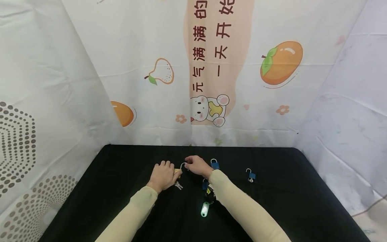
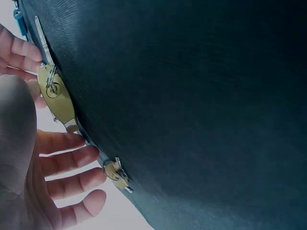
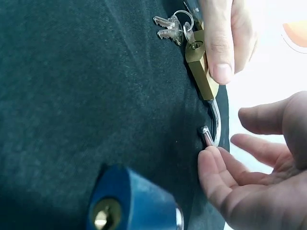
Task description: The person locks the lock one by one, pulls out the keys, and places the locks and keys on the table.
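Note:
My left hand [image 1: 162,175] holds a brass padlock [image 3: 200,72] by its body, the thumb lying along one side. The padlock's steel shackle [image 3: 217,120] is swung open, its short end free. Two small keys [image 3: 169,28] hang on a ring from a key in its keyhole. My right hand [image 3: 268,177] touches the bend of the shackle with its fingertips, while its thumb stays apart. Just past the left fingertips lies a smaller brass padlock [image 2: 115,173] with keys; in the head view the left hand hides it.
On the black cloth [image 1: 121,188] are blue padlocks: one behind the right wrist [image 1: 215,164], another blue padlock [image 1: 205,184] beside the right forearm, and an open blue padlock [image 1: 252,176] farther right. A pale key tag [image 1: 205,209] lies near the front. White printed curtains [image 1: 157,107] surround the table.

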Motion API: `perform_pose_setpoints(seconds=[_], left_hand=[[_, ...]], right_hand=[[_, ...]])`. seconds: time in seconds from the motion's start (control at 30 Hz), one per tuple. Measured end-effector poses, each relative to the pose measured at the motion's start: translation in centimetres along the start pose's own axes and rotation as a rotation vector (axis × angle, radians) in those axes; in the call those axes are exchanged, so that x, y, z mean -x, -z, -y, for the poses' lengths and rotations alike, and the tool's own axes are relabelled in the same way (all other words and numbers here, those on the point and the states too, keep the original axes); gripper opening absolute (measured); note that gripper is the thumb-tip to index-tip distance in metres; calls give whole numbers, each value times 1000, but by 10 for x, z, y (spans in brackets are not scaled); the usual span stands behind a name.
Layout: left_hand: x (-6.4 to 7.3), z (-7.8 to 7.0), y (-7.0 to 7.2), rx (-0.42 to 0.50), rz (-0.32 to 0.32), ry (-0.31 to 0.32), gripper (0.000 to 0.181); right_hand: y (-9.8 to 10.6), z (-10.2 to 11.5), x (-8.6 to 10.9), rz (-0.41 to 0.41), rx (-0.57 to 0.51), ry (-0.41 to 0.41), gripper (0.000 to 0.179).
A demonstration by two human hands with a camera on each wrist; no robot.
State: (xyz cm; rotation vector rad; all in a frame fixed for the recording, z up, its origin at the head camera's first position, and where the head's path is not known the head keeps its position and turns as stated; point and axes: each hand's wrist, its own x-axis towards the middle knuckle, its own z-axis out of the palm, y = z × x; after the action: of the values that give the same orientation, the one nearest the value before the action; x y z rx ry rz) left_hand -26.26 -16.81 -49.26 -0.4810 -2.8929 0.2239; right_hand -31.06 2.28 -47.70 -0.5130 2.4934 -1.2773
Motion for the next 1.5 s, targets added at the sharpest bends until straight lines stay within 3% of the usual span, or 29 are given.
perform_pose_setpoints(seconds=[0.33, 0.73, 1.0, 1.13, 1.23, 1.37, 1.5], left_hand=[[-11, -3, 3, 55, 78, 64, 68], [-9, -9, 9, 272, 110, 215, 61], [-11, -18, 9, 379, 136, 181, 50], [-6, -18, 14, 546, 140, 186, 42], [1, -18, 20, 725, 108, 187, 39], [10, -22, 34, 940, 32, 149, 43], [17, -33, 49, 1096, 1, 128, 42]], right_hand=[[-3, -3, 0, -49, -2, -13, 38], [-8, -4, -4, -18, -74, -77, 37], [-3, -10, -5, -27, -125, -66, 33], [8, -8, 3, -22, -218, -45, 31], [22, 0, 15, -13, -226, 24, 29], [40, 9, 32, -33, -158, 175, 29], [51, 13, 46, -103, -25, 306, 32]])
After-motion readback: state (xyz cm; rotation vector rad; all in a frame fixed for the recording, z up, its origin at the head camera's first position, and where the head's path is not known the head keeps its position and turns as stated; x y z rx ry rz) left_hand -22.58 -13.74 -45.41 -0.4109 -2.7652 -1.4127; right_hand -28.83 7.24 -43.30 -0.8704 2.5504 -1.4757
